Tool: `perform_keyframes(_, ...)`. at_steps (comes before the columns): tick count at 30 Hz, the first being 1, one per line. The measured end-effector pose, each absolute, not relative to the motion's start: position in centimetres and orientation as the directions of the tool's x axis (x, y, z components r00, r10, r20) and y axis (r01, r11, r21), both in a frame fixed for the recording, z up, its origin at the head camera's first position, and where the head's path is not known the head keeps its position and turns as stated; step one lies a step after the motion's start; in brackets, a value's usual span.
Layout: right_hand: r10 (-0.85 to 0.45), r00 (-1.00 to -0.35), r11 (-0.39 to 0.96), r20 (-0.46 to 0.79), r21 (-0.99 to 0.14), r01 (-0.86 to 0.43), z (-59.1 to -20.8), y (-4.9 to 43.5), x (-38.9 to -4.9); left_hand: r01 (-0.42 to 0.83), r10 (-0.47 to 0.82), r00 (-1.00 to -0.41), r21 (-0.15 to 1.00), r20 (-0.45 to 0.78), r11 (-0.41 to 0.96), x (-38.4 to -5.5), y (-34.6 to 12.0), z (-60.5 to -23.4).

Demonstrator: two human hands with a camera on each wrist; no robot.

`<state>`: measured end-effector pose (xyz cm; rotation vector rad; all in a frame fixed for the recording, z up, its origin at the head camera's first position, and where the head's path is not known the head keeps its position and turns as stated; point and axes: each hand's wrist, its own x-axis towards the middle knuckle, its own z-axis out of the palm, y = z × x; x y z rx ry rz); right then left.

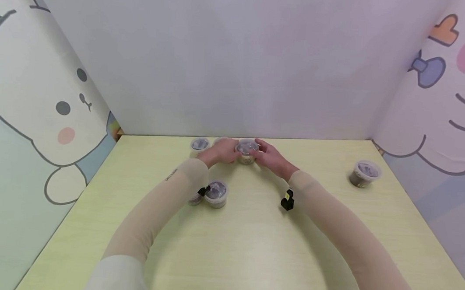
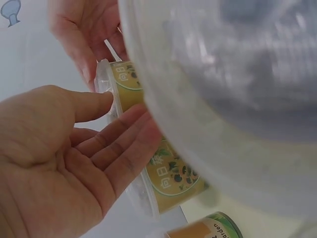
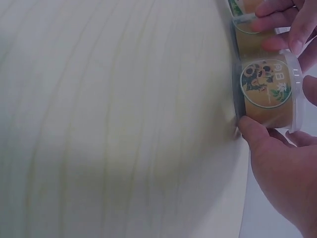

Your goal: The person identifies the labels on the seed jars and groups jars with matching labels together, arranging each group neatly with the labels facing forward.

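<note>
A round tub with a clear lid and a yellow printed label stands near the table's back edge, between both hands. My right hand grips its right side; in the right wrist view the thumb lies low against the wall. On the other side is my left hand, its fingers nearly straight along the tub's side and its thumb by the lid rim. Another tub is partly hidden behind the left hand. A similar tub stands left of it at the back.
Nearer the front, a tub stands by the left forearm, beside a second tub partly covered by the sleeve. One more tub is far right on the pale wooden table. A white wall rises behind.
</note>
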<state>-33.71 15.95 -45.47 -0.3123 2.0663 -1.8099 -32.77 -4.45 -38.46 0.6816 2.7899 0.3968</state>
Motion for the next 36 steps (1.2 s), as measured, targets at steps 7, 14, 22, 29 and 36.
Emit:
perform_keyframes(7, -0.417, -0.901, 0.230, -0.122, -0.973, 0.025, -44.7, 16.3, -33.3, 0.402, 0.467, -0.865, 0.305, -0.181, 0.863, -33.0, -4.1, -38.6)
perform_keyframes(14, -0.386, -0.908, 0.249, -0.165, -0.966, 0.070, -44.0, 16.1, -33.0, 0.429, 0.476, -0.862, 0.248, -0.174, 0.868, -33.1, -3.7, -38.3)
perform_keyframes(22, -0.366, -0.915, 0.255, -0.172, -0.964, 0.079, -44.2, 15.7, -32.9, 0.426, 0.467, -0.863, 0.220, -0.194, 0.878, -32.9, -3.6, -38.0)
perform_keyframes(29, -0.350, -0.926, 0.309, -0.143, -0.951, 0.030, -44.4, 15.7, -32.7, 0.406, 0.457, -0.865, 0.246, -0.208, 0.880, -32.5, -3.7, -37.7)
perform_keyframes(36, -0.359, -0.930, 0.435, -0.075, -0.896, -0.095, -43.9, 16.5, -32.6, 0.384, 0.440, -0.870, 0.254, -0.223, 0.888, -32.1, -3.5, -37.1)
